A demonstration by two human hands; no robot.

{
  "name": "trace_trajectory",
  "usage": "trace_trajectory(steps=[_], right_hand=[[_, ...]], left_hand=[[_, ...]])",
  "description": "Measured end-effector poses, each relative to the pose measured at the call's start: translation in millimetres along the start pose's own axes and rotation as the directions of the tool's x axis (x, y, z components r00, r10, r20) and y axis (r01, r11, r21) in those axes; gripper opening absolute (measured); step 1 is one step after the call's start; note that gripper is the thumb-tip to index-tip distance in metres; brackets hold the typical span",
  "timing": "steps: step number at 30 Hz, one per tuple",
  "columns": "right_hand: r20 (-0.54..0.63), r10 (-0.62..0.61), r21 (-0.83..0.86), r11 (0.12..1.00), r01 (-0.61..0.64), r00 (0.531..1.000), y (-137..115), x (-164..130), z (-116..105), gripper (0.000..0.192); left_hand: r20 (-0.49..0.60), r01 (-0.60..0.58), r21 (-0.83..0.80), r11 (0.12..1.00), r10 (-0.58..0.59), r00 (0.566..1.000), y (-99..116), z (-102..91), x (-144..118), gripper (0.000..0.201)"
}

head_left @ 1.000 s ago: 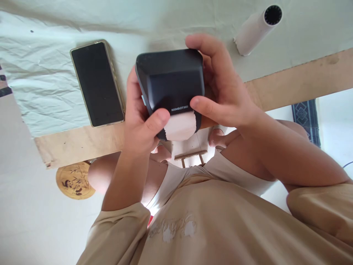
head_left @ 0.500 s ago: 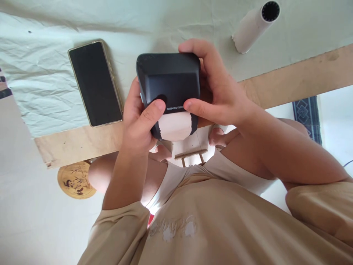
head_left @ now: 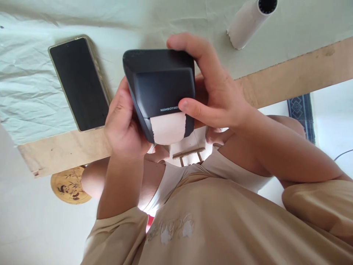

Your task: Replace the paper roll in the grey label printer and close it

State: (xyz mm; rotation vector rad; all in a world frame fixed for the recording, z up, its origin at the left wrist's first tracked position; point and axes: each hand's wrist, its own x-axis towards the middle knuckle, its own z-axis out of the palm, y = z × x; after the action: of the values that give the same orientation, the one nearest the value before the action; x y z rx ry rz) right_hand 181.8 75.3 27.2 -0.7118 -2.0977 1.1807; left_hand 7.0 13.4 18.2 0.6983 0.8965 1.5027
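Both bare hands are wrapped about a black, rounded, box-shaped plastic device (head_left: pixel 165 86) with "NIIMBOT" lettered in white on its face, and it's held up in front of the person, over the near edge of the table. The right hand (head_left: pixel 213 88) is opened into a wide C: the index finger reaches over the device's far top edge, while the thumb lies flat on the face, its tip right at the end of the lettering. Its other fingers go behind the casing, so I can't tell how they sit.

The left hand (head_left: pixel 120 125) is cupped against the device's left side, half curled, with the thumb drawn up along that side rather than over the face. Its fingertips are hidden behind the casing. A strip of off-white paper (head_left: pixel 168 129) with ragged edges covers the near end of the device, below the lettering, and neither thumb is on it.

Just beside the left hand, a black-screened phone in a clear case (head_left: pixel 79 84) lies face up on the wrinkled pale green cloth (head_left: pixel 165 22). Well beyond the right hand is a white tube with a dark hollow end (head_left: pixel 249 25). A bare strip of light brown wood (head_left: pixel 66 151) runs along the table's near edge.
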Motion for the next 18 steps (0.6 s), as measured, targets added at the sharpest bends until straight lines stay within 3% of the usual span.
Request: trace_trajectory(steps=[2,5,11,14,16,18], right_hand=[[0.023,0.009,-0.036,0.999,-0.008,1.0,0,1,-1,0.067],[0.067,-0.011,-0.061,0.998,0.015,0.998,2,2,-3,0.075],[0.086,-0.021,-0.123,0.992,0.032,0.996,4,2,-5,0.078],[-0.009,-0.106,-0.315,0.944,0.098,0.994,2,-1,-8,0.074],[-0.126,-0.217,-0.449,0.883,0.139,0.968,0,-3,-11,0.069],[-0.211,-0.244,-0.472,0.874,0.12,0.946,-4,-3,-12,0.06]], left_hand=[[0.016,-0.039,-0.025,0.999,0.039,0.999,-1,-1.0,1,0.033],[0.066,0.006,-0.011,1.0,-0.005,0.998,2,-2.8,3,0.033],[0.0,0.041,-0.03,0.999,-0.041,0.999,3,-4.5,4,0.033],[0.065,0.006,-0.03,1.0,-0.004,0.998,1,-3.0,3,0.036],[0.116,-0.018,-0.027,0.999,0.021,0.993,0,-2.8,2,0.041],[0.132,-0.023,-0.017,1.0,0.025,0.991,0,-4.3,0,0.038]])
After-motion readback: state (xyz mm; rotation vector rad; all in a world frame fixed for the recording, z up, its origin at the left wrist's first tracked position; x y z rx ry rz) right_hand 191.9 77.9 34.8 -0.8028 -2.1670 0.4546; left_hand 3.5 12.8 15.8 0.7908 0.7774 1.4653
